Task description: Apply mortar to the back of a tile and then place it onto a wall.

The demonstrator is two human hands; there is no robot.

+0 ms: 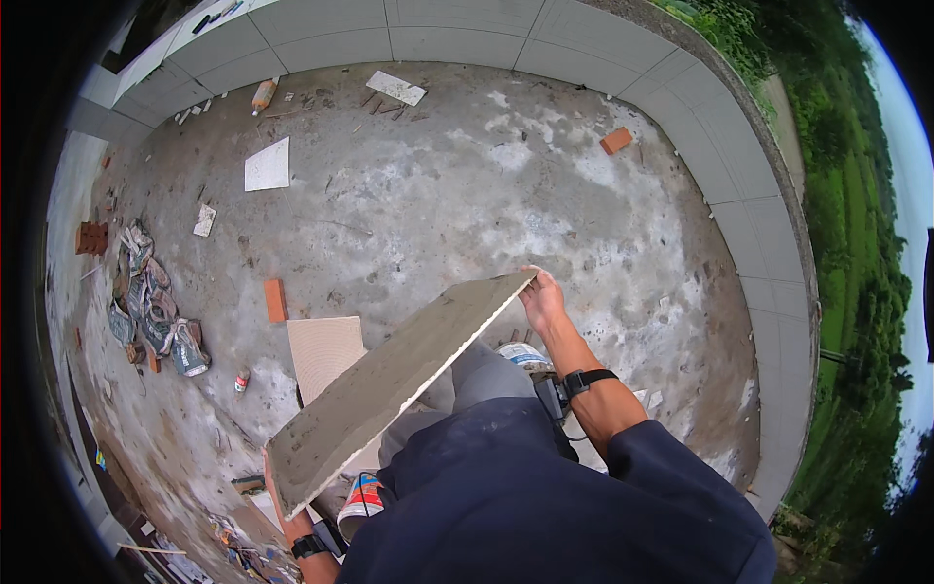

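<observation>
A long tile (pixel 404 380), its upper face spread with grey mortar, is held slanting in front of my body. My right hand (pixel 541 300) grips its far right end, with the fingers partly behind the edge. At the near left end, my left hand (pixel 276 494) holds the other corner, and the tile hides most of its fingers. Below and beyond the tile, a beige piece with ridged lines (pixel 325 352) lies on the floor, partly covered from view. One bucket (pixel 525 356) stands by my right forearm. Another bucket (pixel 360 502) is near my left wrist.
Orange bricks (pixel 275 301) and white tile pieces (pixel 267 165) lie about the rough concrete floor (pixel 438 195). Crumpled sacks (pixel 156 302) are heaped at left, with a small can (pixel 241 381) nearby. A low tiled wall (pixel 448 44) curves along the back and right.
</observation>
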